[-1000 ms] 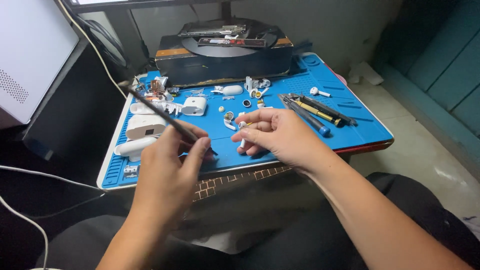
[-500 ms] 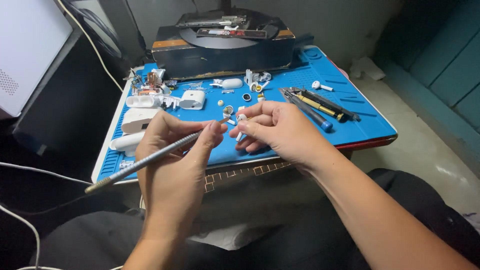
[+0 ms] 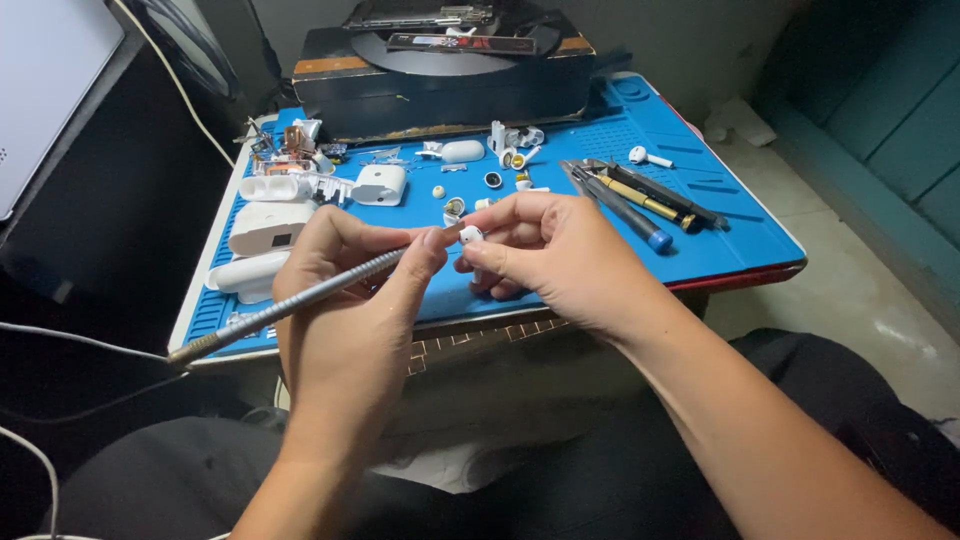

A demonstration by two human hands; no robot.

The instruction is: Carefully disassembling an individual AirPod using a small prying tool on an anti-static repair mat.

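Small white earbud part (image 3: 470, 235) pinched in right hand (image 3: 560, 260) fingertips, just above blue mat (image 3: 720, 245). Slim metal tool (image 3: 300, 300) gripped in left hand (image 3: 350, 300), tip touching the part. Beyond, white case shells (image 3: 268, 228), screwdrivers (image 3: 640, 200), black box (image 3: 440, 75).

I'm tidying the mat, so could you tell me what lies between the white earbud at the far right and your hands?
In the head view, a bundle of hand tools lies on the blue mat between the earbud and the right hand.
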